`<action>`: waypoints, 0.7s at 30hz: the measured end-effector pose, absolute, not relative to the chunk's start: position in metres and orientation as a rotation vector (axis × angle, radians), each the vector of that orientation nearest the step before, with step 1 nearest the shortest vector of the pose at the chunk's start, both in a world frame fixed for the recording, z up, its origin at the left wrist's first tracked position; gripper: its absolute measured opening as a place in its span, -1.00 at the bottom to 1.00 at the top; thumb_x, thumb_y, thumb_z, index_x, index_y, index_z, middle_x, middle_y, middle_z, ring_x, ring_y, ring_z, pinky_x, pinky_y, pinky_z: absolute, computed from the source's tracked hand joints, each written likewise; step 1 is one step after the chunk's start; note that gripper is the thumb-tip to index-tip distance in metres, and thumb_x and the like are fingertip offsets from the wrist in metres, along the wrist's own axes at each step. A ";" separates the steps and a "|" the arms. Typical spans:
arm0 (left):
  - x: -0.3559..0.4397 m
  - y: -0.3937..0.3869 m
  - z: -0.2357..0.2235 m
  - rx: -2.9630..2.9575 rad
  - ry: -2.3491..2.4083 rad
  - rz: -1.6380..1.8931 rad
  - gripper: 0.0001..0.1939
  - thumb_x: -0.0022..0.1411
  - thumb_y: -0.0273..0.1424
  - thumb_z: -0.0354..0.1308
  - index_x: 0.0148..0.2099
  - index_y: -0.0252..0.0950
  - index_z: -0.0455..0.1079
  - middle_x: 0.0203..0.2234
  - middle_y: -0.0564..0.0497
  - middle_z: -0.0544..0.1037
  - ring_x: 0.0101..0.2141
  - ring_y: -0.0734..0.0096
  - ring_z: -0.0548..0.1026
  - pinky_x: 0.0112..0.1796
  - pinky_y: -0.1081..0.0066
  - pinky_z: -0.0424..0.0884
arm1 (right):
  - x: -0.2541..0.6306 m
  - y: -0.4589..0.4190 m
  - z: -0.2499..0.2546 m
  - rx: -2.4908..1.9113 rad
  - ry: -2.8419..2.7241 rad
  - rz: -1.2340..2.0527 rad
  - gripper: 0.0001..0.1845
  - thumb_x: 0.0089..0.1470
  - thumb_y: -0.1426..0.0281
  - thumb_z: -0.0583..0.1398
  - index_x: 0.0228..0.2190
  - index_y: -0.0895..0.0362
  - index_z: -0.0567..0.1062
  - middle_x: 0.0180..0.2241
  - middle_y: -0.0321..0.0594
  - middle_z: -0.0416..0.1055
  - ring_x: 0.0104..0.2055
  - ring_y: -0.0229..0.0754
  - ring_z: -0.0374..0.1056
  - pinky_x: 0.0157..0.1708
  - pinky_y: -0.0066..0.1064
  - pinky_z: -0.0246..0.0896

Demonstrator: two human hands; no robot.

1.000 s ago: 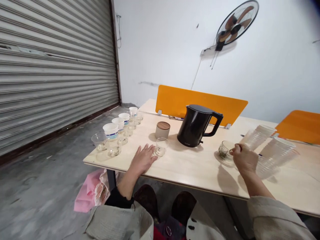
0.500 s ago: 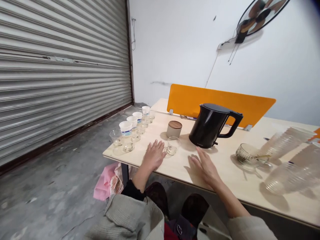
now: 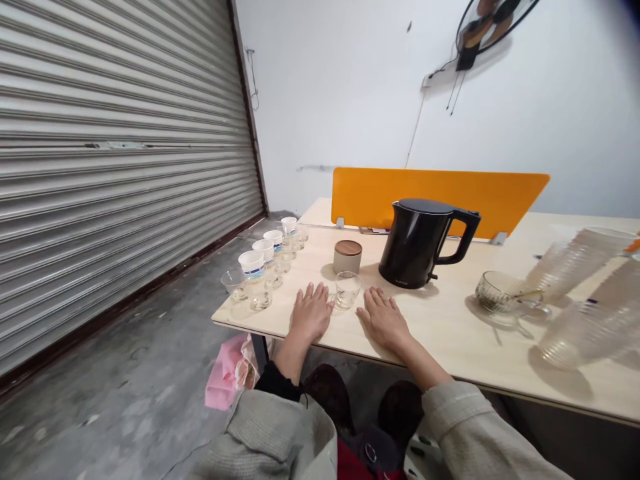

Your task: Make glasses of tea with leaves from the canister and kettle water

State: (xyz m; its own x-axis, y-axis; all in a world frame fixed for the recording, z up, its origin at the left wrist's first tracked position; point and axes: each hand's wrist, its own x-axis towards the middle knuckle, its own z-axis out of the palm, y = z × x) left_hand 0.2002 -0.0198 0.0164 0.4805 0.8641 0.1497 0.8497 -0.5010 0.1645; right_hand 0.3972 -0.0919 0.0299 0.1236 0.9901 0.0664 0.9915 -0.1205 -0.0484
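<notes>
Between both hands — likely glass tumbler

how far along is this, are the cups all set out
Done: white paper cups and clear glasses stand in a row on the table. In hand: nothing; the left hand and right hand lie flat either side of a clear glass. Left: clear plastic cups remain stacked beside a glass cup.

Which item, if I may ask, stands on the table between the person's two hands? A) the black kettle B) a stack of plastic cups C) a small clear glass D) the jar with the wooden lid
C: the small clear glass stands between the left hand and the right hand, both lying flat on the table.
</notes>
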 end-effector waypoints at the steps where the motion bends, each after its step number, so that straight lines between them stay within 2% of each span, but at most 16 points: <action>1: 0.200 -0.020 0.016 2.644 1.534 0.324 -0.36 0.49 -0.13 -0.35 0.47 -0.26 0.03 0.45 -0.01 0.01 0.44 0.03 -0.10 0.37 -0.08 -0.12 | 0.397 -0.093 0.030 -2.297 -2.025 -0.027 -0.25 0.37 0.13 -0.15 0.38 0.34 0.06 0.45 0.02 -0.13 0.49 0.04 -0.27 0.40 0.01 -0.29; 9: 0.201 -0.022 0.018 2.643 1.546 0.317 -0.37 0.48 -0.13 -0.34 0.47 -0.25 0.02 0.45 0.00 0.01 0.44 0.07 -0.10 0.37 -0.07 -0.10 | 0.395 -0.095 0.032 -2.299 -1.999 -0.053 -0.27 0.37 0.15 -0.13 0.37 0.35 0.07 0.44 0.09 -0.11 0.49 0.06 -0.25 0.40 0.01 -0.30; 21: 0.201 -0.023 0.021 2.647 1.538 0.303 -0.37 0.49 -0.13 -0.34 0.47 -0.25 0.01 0.46 0.00 -0.01 0.44 0.08 -0.10 0.37 -0.04 -0.10 | 0.398 -0.096 0.029 -2.302 -1.997 -0.031 -0.26 0.37 0.15 -0.12 0.37 0.38 0.08 0.45 0.08 -0.12 0.49 0.08 -0.28 0.40 0.03 -0.33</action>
